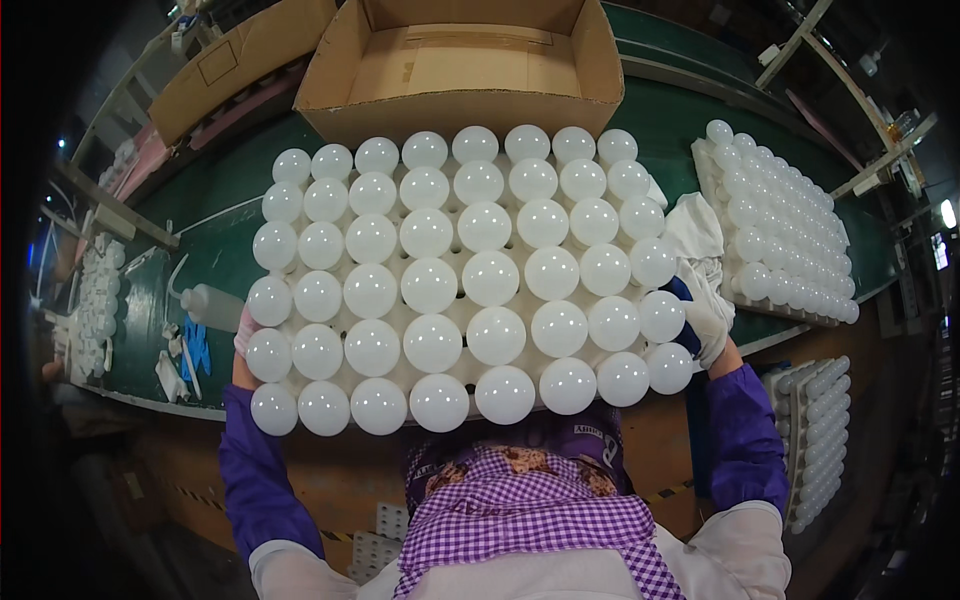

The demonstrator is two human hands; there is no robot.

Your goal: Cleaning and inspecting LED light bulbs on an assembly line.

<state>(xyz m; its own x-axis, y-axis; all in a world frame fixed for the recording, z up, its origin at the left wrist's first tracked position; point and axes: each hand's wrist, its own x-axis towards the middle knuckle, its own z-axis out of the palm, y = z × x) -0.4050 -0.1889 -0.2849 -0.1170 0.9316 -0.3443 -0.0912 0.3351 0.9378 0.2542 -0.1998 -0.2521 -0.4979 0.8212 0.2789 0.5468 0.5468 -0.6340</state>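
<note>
A pale tray (462, 312) filled with rows of round white light bulbs (490, 278) spans the space in front of me. My left hand (243, 332) is closed on its left edge; only part of a pale glove shows. At the right edge my right hand (708, 322), in a white and dark blue glove, grips the tray, with its fingertips partly hidden by the bulbs. A crumpled white cloth (694, 228) lies just beyond that hand. The tray's near side comes close to my purple checked apron (530, 510).
An open cardboard box (460, 112) stands behind the tray on the green table (150, 340). At left are a white squeeze bottle (212, 306) and a blue glove (196, 346). Another bulb tray (708, 175) sits at right, with stacked bulb trays (796, 440) lower down.
</note>
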